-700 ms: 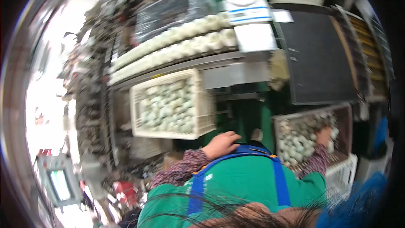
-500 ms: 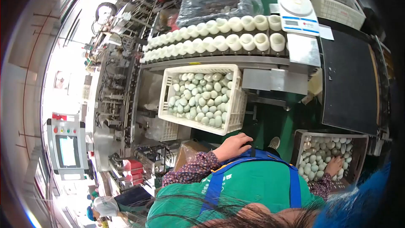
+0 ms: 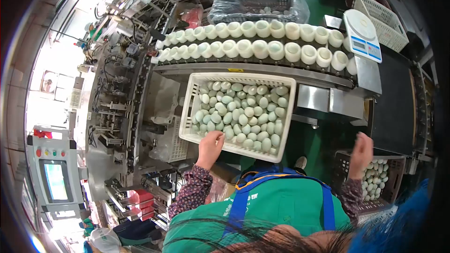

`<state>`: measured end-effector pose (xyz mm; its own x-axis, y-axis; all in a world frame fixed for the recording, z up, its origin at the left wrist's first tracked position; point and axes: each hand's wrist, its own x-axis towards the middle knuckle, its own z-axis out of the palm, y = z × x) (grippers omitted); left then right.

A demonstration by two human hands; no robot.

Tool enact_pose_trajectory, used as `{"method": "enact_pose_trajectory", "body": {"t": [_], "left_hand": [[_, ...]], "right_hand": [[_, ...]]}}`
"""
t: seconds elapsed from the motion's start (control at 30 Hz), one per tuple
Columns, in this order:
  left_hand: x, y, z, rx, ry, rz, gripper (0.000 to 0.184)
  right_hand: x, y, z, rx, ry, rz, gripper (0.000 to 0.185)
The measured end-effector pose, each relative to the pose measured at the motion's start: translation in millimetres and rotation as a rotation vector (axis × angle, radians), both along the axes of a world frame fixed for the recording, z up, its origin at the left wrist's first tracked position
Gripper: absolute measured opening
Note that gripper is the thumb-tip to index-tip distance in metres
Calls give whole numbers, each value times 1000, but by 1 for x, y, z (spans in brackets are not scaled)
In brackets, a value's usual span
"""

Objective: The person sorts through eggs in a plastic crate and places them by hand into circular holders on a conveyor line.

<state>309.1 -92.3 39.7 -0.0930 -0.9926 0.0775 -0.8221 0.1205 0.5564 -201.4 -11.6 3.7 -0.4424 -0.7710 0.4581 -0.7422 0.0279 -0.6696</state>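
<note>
My left hand (image 3: 210, 149) is at the near left rim of a white plastic crate (image 3: 238, 152), its fingers loosely bent toward the eggs, with nothing visible in them. Many pale green-white eggs (image 3: 243, 119) fill the crate. My right hand (image 3: 361, 155) is raised beside a dark brown crate (image 3: 394, 178) at the lower right, where more eggs (image 3: 373, 178) lie. Motion smears its fingers, so I cannot see whether it holds anything.
Beyond the white crate, two rows of white cups (image 3: 260, 49) run along a conveyor. A digital scale (image 3: 363, 33) stands at its right end. Behind sits a plastic-lined black crate (image 3: 253, 0). Machinery and a control panel (image 3: 56, 173) are on the left; another person (image 3: 105, 240) is lower left.
My left hand has moved from in front of my body to the white crate's rim. My right hand has lifted out of the brown crate's eggs. The view has shifted.
</note>
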Motion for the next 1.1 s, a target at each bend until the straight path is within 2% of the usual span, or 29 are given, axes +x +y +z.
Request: {"method": "enact_pose_trajectory", "body": {"t": [0.03, 0.1, 0.2, 0.27, 0.33, 0.4, 0.47, 0.53, 0.57, 0.6, 0.67, 0.7, 0.73, 0.8, 0.87, 0.93, 1.0, 1.1], "left_hand": [[16, -5, -3, -33, -70, -8, 11], [42, -16, -13, -41, -48, -2, 11], [71, -27, -20, -35, -34, 5, 13], [89, -35, -24, -22, -32, 12, 14], [108, -41, -31, -102, -68, -10, 16], [124, -49, -36, -107, -51, 8, 20], [136, -56, -41, -116, -36, 33, 24], [145, -65, -48, -88, -22, 27, 38], [153, -69, -62, -1, -27, -8, 55], [152, -70, -61, -2, -17, -1, 55], [142, -73, -60, 53, -24, -81, 66], [136, -74, -54, 168, -41, -88, 75], [128, -74, -45, 169, -31, -83, 75], [116, -78, -29, 406, -83, -80, 77], [107, -75, -42, 356, -100, -98, 80], [95, -73, -45, 193, -192, -230, 78], [81, -72, -49, 245, -105, -256, 73], [60, -70, -66, 98, -182, -331, 69]], "right_hand": [[50, -27, 18, -17, -70, 116, 13], [130, -71, 28, 42, -55, 467, 12], [234, -125, 28, 9, 92, 832, 14], [282, -156, 9, 66, 20, 930, 15], [323, -182, -12, 170, 112, 991, 20], [367, -199, -20, 108, 250, 1079, 26], [396, -203, -21, 103, 327, 1070, 30], [419, -206, -38, 198, 443, 1053, 32], [421, -207, -44, 98, 462, 1036, 28], [420, -205, -43, 100, 472, 1043, 28], [413, -202, -40, 281, 550, 1045, 20], [406, -201, -44, 287, 543, 1084, 15], [402, -197, -41, 292, 552, 1088, 15], [396, -192, -32, 242, 484, 1089, 13], [390, -188, -39, 195, 454, 1095, 11], [380, -185, -41, 114, 412, 1028, 11], [371, -189, -40, 102, 391, 1038, 12], [356, -202, -40, 107, 353, 974, 11]]}}
